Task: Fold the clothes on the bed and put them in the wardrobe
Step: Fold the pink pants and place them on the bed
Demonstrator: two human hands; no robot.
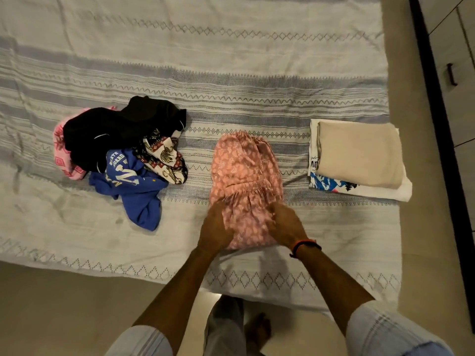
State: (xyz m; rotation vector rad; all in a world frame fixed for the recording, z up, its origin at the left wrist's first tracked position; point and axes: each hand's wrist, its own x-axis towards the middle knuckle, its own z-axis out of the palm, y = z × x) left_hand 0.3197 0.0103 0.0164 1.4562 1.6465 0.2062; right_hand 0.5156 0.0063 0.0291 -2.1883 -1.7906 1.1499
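Both hands (253, 226) side by side, gripping near end of pink garment (244, 173)

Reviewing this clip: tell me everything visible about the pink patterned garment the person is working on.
The pink garment is a salmon-pink piece with a small pale print, thin soft cloth by its look. A gathered seam crosses its middle, and another gathered edge sits at its far end. It lies part-folded and lengthwise on the striped bedspread, between the unfolded heap and the folded stack, touching neither. The left hand and right hand are both on its near end; motion blur hides whether the fingers pinch or press.
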